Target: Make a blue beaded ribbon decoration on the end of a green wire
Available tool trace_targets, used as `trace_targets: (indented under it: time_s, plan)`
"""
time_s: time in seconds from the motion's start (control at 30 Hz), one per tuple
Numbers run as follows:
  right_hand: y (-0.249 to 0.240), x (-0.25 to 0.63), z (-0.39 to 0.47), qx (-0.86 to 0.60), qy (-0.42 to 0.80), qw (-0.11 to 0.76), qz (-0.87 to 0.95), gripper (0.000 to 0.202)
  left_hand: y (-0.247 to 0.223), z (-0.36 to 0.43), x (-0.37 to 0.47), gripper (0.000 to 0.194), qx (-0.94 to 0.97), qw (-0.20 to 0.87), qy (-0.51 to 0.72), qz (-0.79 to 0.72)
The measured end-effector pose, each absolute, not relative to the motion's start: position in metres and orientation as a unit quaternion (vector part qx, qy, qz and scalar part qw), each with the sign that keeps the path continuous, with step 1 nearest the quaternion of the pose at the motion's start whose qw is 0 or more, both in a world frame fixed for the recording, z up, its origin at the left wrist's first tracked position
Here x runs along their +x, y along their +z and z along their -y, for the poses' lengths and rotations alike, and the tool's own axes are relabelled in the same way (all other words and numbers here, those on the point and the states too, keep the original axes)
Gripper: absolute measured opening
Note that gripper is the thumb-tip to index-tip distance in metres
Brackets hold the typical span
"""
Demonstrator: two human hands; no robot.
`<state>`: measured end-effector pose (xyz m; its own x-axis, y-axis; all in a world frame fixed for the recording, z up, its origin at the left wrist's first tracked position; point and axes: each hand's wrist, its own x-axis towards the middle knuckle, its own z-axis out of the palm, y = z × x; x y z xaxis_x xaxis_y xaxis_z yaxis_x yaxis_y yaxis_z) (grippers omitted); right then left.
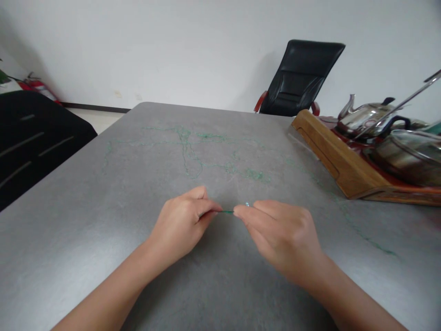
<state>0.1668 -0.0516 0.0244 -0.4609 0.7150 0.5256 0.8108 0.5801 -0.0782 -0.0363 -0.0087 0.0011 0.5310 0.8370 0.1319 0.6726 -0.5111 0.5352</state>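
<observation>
A short stretch of green thread [227, 212] runs taut between my two hands, above the front half of the grey table. My left hand [188, 216] pinches one end of that stretch between thumb and forefinger, its other fingers curled in. The other end is pinched by my right hand [282, 230], and a small shiny bluish bit [247, 204] shows at its fingertips, too small to name. Beyond the hands, tangled green thread [206, 136] lies in loose loops and small clumps. Another strand [368, 239] trails along the table on the right.
On the right stands a wooden tea tray [330, 158] bearing a metal kettle [365, 117] and a metal pot [409, 151]. A black chair [303, 76] is behind the grey table [86, 220]. Another black chair back [41, 138] stands at the left edge.
</observation>
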Motion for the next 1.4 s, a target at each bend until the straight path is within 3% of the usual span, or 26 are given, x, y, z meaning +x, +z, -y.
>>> trace_targets:
  time_s: [0.2, 0.57, 0.77, 1.17, 1.4]
  plan:
    - [0.024, 0.176, 0.044, -0.493, 0.041, 0.257, 0.83, 0.027, 0.004, 0.009, -0.037, 0.024, 0.869, 0.225, 0.154, -0.413]
    - [0.016, 0.181, 0.031, -0.499, 0.162, 0.293, 0.799, 0.019, 0.008, 0.01, -0.036, 0.022, 0.876, 0.281, 0.167, -0.354]
    - [0.008, 0.184, 0.021, -0.535, 0.251, 0.269, 0.76, 0.02, 0.009, 0.011, -0.037, 0.022, 0.868, 0.319, 0.202, -0.322]
    - [-0.018, 0.181, 0.003, -0.49, 0.585, 0.316, 0.565, 0.025, 0.01, 0.007, -0.037, 0.016, 0.772, 0.398, 0.33, -0.371]
    - [-0.027, 0.167, 0.01, -0.457, 0.625, 0.335, 0.537, 0.024, 0.003, 0.003, -0.039, 0.011, 0.68, 0.452, 0.382, -0.433]
